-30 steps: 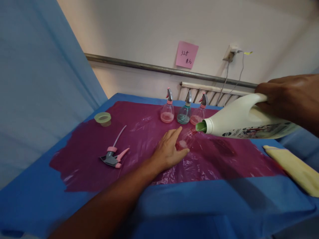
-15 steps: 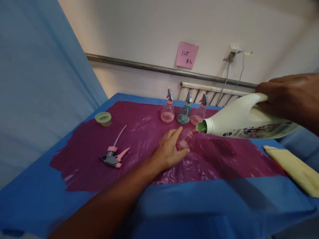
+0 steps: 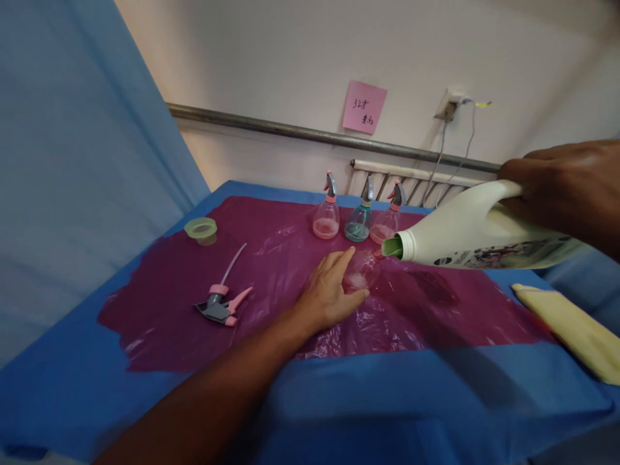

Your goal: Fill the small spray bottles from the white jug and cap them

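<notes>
My left hand [image 3: 332, 292] is wrapped round a clear pink spray bottle [image 3: 359, 274] without its top, tilted to the right on the purple plastic sheet [image 3: 276, 278]. Some liquid or foam shows low inside it. By its handle, my right hand [image 3: 562, 187] grips a pale green jug [image 3: 450, 226] lying nearly level. The jug's green spout meets the bottle's neck; whether liquid is flowing I cannot tell. A grey and pink spray trigger head [image 3: 216, 307] with its tube lies to the left. Farther back sits a pale green cap [image 3: 201, 230].
Two pink spray bottles [image 3: 326, 219] and a teal one [image 3: 358, 221] stand at the back, each holding liquid. A folded yellow cloth [image 3: 569, 329] lies at the right edge of the blue table cover [image 3: 387, 387]. A metal pipe [image 3: 290, 131] runs along the wall.
</notes>
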The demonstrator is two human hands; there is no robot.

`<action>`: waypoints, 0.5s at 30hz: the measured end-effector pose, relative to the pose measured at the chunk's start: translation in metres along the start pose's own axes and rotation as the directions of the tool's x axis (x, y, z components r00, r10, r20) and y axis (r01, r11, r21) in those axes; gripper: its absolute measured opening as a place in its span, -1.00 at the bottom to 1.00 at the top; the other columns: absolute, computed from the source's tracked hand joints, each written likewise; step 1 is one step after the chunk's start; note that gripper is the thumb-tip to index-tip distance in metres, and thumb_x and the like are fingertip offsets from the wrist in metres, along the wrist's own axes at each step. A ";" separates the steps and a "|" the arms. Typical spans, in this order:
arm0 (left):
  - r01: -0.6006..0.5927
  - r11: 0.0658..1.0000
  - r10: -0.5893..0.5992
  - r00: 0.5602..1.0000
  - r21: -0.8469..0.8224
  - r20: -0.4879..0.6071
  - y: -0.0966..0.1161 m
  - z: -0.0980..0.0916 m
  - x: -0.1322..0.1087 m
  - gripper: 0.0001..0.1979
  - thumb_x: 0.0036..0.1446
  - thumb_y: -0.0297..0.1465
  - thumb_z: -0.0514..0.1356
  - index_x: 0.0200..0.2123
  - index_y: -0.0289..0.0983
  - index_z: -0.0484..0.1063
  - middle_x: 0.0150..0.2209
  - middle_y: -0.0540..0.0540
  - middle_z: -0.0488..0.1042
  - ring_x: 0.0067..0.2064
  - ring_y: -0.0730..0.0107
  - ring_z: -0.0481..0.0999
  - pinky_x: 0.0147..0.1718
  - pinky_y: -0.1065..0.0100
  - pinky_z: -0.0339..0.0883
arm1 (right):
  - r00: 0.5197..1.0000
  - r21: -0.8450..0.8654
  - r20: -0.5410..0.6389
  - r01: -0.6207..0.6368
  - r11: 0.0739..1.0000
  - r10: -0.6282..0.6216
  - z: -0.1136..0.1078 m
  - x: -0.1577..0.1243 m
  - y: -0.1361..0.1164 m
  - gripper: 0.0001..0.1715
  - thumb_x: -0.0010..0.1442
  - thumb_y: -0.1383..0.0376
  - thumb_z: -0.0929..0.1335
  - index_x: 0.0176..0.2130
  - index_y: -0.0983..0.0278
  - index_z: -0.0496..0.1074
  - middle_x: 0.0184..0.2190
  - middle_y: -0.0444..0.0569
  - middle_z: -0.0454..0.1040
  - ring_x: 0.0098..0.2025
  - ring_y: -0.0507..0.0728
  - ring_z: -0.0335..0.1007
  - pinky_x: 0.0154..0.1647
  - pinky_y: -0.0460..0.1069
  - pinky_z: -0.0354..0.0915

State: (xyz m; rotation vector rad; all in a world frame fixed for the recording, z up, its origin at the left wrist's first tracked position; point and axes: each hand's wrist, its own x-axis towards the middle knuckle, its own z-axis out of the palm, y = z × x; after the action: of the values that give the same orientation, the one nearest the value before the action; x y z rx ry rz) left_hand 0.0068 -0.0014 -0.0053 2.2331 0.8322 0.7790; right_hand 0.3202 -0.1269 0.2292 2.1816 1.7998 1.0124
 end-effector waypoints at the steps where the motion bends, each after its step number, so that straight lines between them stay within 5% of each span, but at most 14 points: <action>1: 0.002 1.000 -0.002 1.000 0.000 0.001 0.000 0.000 0.000 -0.06 0.22 -0.21 0.44 0.60 -0.15 0.22 0.48 -0.25 0.39 0.50 -0.14 0.40 0.53 -0.15 0.30 | 1.000 -0.004 0.003 0.005 1.000 -0.005 0.001 0.000 0.001 -0.75 0.28 0.05 0.21 -0.36 0.11 0.27 -0.38 0.04 0.43 -0.40 0.22 0.23 -0.32 0.10 -0.17; 15: 0.005 1.000 -0.005 1.000 0.003 0.013 0.001 -0.001 0.001 -0.05 0.23 -0.19 0.44 0.60 -0.21 0.21 0.49 -0.28 0.38 0.51 -0.14 0.38 0.54 -0.14 0.29 | 1.000 -0.015 0.031 -0.006 1.000 0.006 0.001 0.000 0.002 -0.86 0.28 0.17 0.31 -0.33 0.12 0.31 -0.38 -0.03 0.40 -0.38 0.19 0.17 -0.29 0.08 -0.23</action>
State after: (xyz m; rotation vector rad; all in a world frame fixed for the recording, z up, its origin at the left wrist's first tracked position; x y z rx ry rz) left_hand 0.0069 -0.0011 -0.0043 2.2355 0.8327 0.7604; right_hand 0.3230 -0.1273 0.2292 2.1832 1.7677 0.9846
